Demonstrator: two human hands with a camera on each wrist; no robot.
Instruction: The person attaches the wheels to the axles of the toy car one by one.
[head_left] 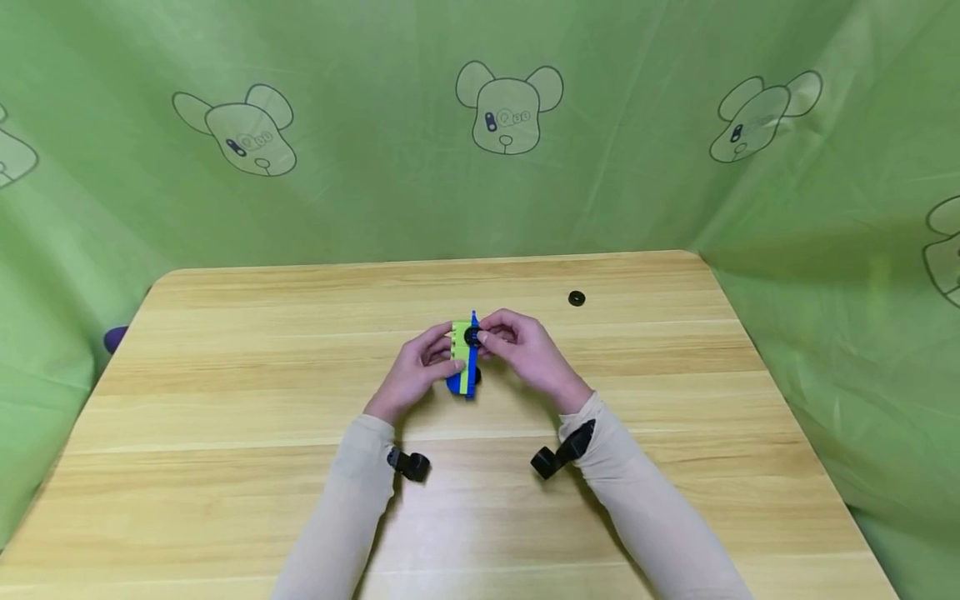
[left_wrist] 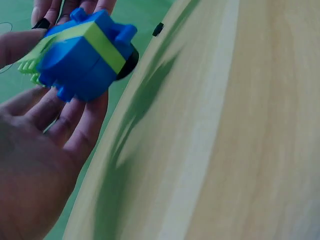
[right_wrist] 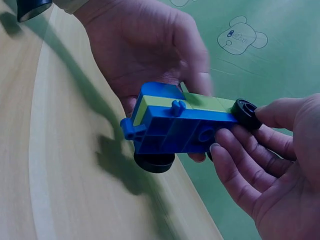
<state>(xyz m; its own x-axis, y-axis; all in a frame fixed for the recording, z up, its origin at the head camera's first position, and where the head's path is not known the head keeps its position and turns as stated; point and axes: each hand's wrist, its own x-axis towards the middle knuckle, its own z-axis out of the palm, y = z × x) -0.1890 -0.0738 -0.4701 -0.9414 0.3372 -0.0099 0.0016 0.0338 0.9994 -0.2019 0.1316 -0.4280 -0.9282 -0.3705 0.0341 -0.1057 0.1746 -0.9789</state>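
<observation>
The toy car (right_wrist: 172, 134) is held above the tabletop (head_left: 480, 525), its long axis running roughly from near edge to far edge. The left hand (head_left: 414, 371) grips its left side; the right hand (head_left: 531, 348), opposite, pinches a black wheel (right_wrist: 245, 114) at its far end, perhaps not fully seated. A loose wheel (head_left: 577, 298) lies toward the far right corner, nearer the right hand.
</observation>
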